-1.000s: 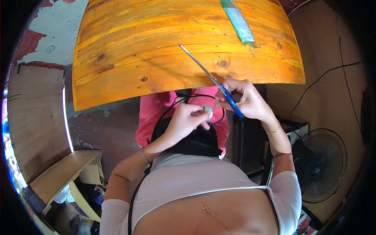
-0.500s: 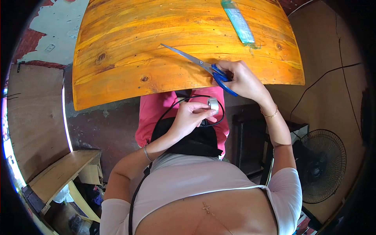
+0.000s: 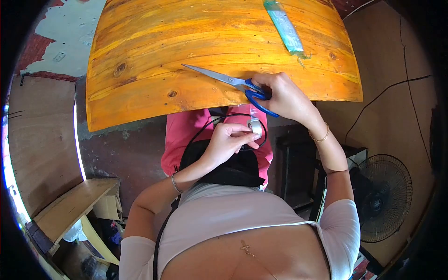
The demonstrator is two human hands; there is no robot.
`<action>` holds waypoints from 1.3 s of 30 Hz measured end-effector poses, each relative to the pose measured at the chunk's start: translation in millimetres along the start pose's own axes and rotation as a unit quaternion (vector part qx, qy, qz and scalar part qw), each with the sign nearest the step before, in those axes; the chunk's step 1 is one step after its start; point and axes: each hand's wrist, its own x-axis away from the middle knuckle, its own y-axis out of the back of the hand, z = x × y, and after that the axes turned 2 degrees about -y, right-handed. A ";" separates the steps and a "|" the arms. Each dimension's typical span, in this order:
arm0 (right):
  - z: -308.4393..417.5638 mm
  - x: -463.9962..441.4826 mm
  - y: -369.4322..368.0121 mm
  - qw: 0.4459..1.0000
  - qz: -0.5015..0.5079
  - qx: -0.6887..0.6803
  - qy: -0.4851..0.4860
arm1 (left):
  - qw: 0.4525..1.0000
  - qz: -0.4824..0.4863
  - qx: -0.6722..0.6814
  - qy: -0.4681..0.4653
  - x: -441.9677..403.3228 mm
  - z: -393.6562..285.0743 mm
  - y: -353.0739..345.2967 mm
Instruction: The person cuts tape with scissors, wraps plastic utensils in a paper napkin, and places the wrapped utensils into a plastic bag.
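Observation:
My left hand [image 3: 233, 139] pinches a small roll of clear tape [image 3: 255, 127] above my lap, just below the table's front edge. A strip of tape runs up from the roll toward my right hand [image 3: 283, 95]. That hand holds blue-handled scissors [image 3: 219, 77] over the front edge of the wooden table [image 3: 154, 60]. The scissors' blades point left, and they look closed or nearly so. Whether my right fingers also hold the end of the tape strip is hard to make out.
A flat packet in green and clear plastic [image 3: 285, 28] lies on the table's far right part. A black cable [image 3: 186, 151] loops over my lap around the left hand. A black fan [image 3: 380, 198] stands at the right, and a wooden shelf [image 3: 74, 200] is at lower left.
The scissors have turned and shifted left and slightly down with my right hand. A strip of tape now shows stretched between the roll and the right hand. My left hand stays nearly still.

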 end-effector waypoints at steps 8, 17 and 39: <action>2.3 -1.2 -0.9 0.999 0.000 0.000 -0.033 | 1.000 -0.001 -0.002 0.000 0.0 -2.2 -0.7; -7.1 -5.6 4.5 0.996 0.008 0.025 -0.080 | 1.000 0.005 0.009 0.010 -0.4 -6.7 0.0; -13.1 -18.9 11.6 0.990 0.063 0.032 -0.126 | 0.986 -0.003 0.122 0.110 -3.7 -9.0 -1.1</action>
